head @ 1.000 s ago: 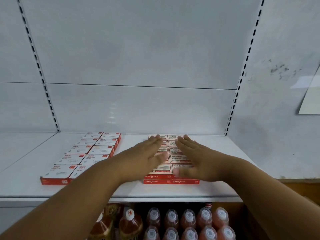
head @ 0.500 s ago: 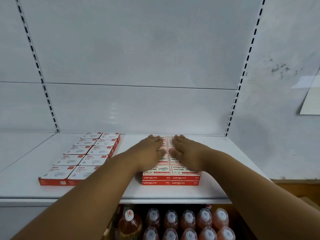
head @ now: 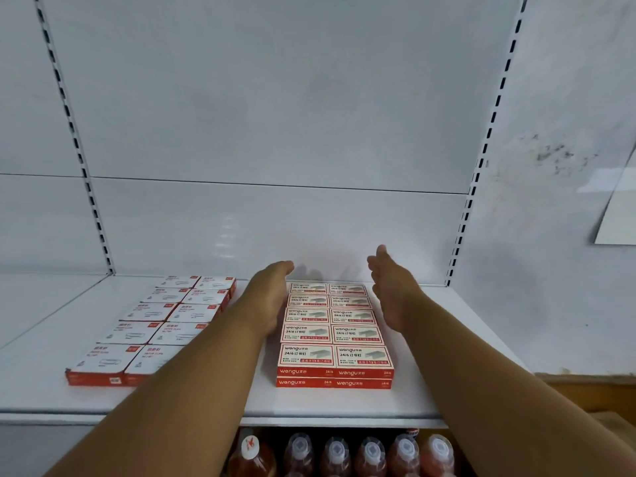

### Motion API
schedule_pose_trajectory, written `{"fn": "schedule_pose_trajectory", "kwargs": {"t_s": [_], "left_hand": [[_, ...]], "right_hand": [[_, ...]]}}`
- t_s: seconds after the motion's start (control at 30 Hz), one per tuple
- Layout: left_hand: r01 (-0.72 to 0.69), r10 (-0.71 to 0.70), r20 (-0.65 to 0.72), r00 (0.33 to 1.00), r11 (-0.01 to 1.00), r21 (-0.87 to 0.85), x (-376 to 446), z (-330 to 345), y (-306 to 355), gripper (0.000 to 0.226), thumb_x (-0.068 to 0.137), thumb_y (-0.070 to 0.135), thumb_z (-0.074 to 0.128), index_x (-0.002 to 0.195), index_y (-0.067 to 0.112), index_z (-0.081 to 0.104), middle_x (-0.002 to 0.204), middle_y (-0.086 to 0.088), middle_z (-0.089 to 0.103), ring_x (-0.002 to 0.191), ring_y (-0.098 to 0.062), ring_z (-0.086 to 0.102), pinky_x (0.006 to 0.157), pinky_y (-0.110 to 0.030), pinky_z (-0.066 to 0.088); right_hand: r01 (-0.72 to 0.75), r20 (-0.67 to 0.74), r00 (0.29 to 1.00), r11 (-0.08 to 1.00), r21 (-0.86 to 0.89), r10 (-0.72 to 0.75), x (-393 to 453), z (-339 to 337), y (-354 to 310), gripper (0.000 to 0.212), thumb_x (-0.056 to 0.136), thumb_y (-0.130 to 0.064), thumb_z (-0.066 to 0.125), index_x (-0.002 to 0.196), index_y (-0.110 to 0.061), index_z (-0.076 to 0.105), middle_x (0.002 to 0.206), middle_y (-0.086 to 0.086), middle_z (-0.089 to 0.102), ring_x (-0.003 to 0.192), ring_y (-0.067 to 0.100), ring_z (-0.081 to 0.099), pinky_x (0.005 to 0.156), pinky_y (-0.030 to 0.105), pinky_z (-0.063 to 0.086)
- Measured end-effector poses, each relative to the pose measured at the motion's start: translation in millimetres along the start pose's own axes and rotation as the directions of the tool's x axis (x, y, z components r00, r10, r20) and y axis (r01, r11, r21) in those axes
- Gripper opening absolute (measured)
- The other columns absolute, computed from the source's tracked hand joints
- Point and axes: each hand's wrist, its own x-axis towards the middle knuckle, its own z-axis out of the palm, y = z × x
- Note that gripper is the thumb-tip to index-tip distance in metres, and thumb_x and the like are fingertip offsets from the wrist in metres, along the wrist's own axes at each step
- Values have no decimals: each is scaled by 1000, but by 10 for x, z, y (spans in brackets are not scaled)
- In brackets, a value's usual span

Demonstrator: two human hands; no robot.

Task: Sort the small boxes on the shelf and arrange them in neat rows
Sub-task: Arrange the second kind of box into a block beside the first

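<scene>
Several small red-and-white staple boxes (head: 335,333) lie in two neat columns, stacked two high, on the white shelf (head: 309,402). My left hand (head: 266,297) stands on edge along the block's left side, fingers straight and together. My right hand (head: 392,292) stands on edge along the right side, near the back rows. Neither hand holds anything. A second block of white paper-clip boxes with red edges (head: 161,323) lies in two columns to the left; my left forearm covers its front right corner.
The shelf's white back panel rises just behind the boxes, with slotted uprights (head: 461,232) at both sides. Below the shelf stand several bottles of reddish drink (head: 370,454). A wooden surface (head: 592,390) shows at the lower right.
Both hands have lifted off the top of the staple boxes and moved apart to the block's left and right sides, turning from flat palms down to standing on edge.
</scene>
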Motion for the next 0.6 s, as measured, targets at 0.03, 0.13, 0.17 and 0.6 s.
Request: {"fn": "schedule_pose_trajectory", "kwargs": {"t_s": [0.03, 0.13, 0.17, 0.6], "left_hand": [[33, -32, 16, 999, 998, -62, 30, 7, 1, 22, 100, 32, 49, 116, 19, 54, 49, 5, 63, 66, -19, 66, 85, -38, 56], [52, -46, 54, 997, 992, -113, 95, 10, -4, 17, 99, 33, 49, 109, 20, 52, 38, 8, 59, 73, -24, 65, 88, -45, 53], [47, -40, 60, 997, 993, -109, 104, 6, -15, 16, 99, 33, 48, 108, 21, 52, 38, 8, 59, 73, -24, 65, 85, -43, 53], [54, -58, 108, 992, 998, 43, 270, -21, -147, 25, 98, 44, 45, 95, 25, 60, 108, -15, 73, 83, -31, 70, 68, -36, 55]], "right_hand": [[-12, 21, 1000, 1000, 15, 12, -39, 34, -2, 65, 98, -62, 30, 151, -24, 36, 159, -2, 30, 120, 26, 55, 83, 35, 55], [-10, 76, 997, 999, -34, 13, -53, 88, 27, 67, 98, -63, 26, 152, -26, 32, 154, -2, 38, 85, 14, 63, 48, 22, 50], [1, 82, 997, 998, -60, 4, -46, 101, 29, 68, 97, -65, 26, 152, -26, 31, 150, -2, 43, 88, 14, 63, 47, 20, 49], [-33, 29, 999, 988, -151, 38, -26, 155, 41, 71, 92, -72, 26, 148, -30, 39, 86, -18, 59, 75, 13, 67, 80, 35, 58]]}}
